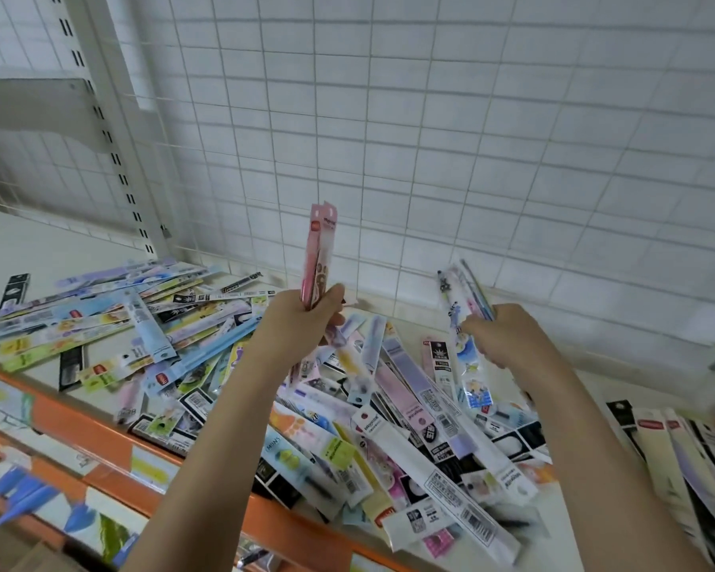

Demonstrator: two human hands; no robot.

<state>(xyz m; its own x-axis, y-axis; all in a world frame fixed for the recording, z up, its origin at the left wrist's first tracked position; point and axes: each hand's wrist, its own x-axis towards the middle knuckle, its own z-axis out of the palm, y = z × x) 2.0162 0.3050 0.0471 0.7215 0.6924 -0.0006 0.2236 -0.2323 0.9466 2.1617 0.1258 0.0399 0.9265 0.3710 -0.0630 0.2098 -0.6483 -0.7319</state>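
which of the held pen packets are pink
The pink packets stand upright in the left hand; the right hand grips white-and-blue packets instead.

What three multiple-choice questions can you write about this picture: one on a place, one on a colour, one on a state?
1. Where does the pile of packs lie? A on the floor; B on the shelf; C in a basket.
2. What colour are the upright packs in the left hand? A pink; B green; C black.
3. How is the right hand? A flat open; B gripping packs; C resting on the shelf.
Answers: 1 B, the pile spreads over the shelf; 2 A, pink shows above the fingers; 3 B, fingers curl round blue-white packs.
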